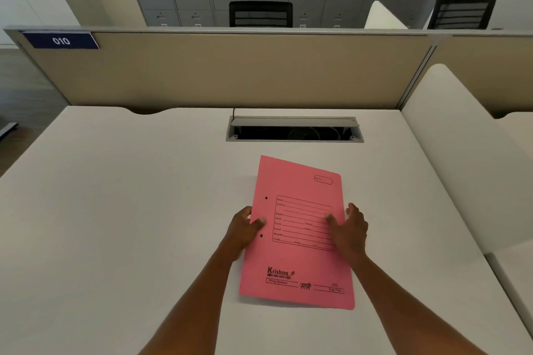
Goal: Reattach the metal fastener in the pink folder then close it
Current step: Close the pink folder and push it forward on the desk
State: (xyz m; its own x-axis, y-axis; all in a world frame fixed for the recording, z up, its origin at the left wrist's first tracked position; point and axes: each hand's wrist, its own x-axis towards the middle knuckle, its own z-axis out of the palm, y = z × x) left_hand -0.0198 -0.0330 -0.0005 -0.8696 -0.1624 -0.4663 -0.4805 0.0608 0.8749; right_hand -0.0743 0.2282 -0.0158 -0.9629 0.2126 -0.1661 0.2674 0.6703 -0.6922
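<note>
The pink folder [300, 262] is shut, front cover up, with printed form lines and two small punched holes near its left edge. It lies over the white desk [115, 210], slightly turned. My left hand [245, 232] grips its left edge, thumb on the cover between the two holes. My right hand [350, 230] holds the right edge, thumb resting on the cover. No metal fastener shows in this view.
An open cable hatch [294, 131] is sunk into the desk just beyond the folder. A beige partition [230, 69] bounds the far edge, and a white side divider [455, 153] stands to the right. Chairs and grey lockers are behind the partition.
</note>
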